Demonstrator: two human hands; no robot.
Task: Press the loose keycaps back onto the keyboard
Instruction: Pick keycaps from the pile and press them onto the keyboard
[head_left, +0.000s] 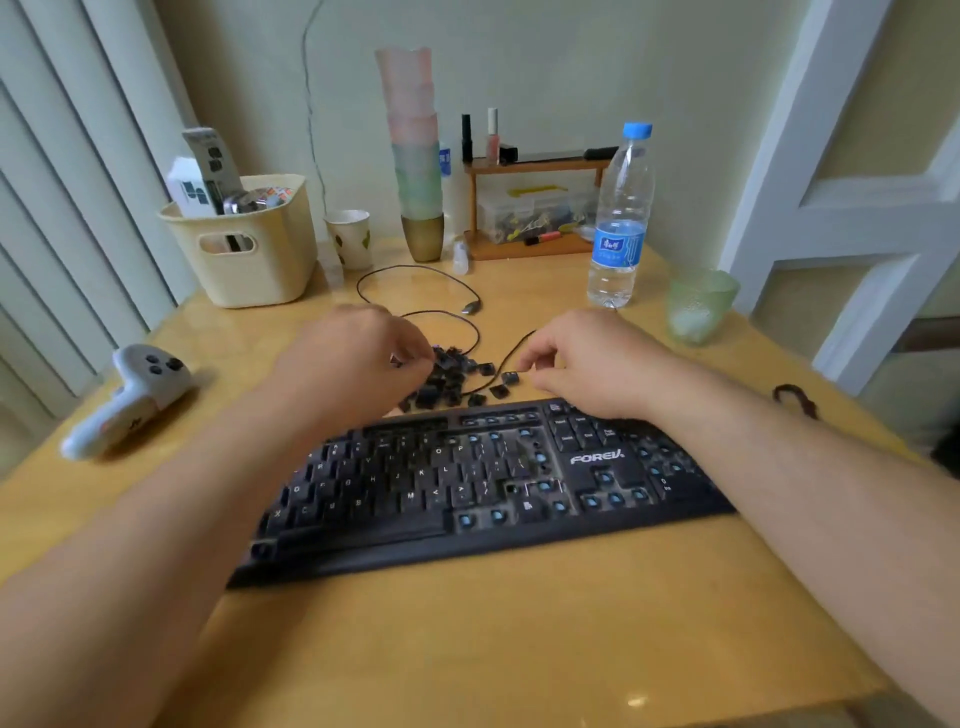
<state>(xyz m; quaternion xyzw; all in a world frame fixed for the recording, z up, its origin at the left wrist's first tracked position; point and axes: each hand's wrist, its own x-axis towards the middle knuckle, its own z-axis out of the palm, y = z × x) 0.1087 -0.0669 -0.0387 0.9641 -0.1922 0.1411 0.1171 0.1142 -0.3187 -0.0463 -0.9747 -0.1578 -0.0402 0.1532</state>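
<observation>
Behind the keyboard (467, 483), loose keycaps (449, 382) lie heaped on the table (519, 623). Left hand (358, 358) curls its fingers into the heap's left side; what it holds cannot be told. Right hand (582, 358) pinches by a keycap (510, 378) at the heap's right.

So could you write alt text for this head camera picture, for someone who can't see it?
Two hands, the left hand and the right hand, reach into a pile of loose black keycaps behind a black keyboard with many keys missing, on a yellow table. A water bottle and a cream basket stand further back.
</observation>
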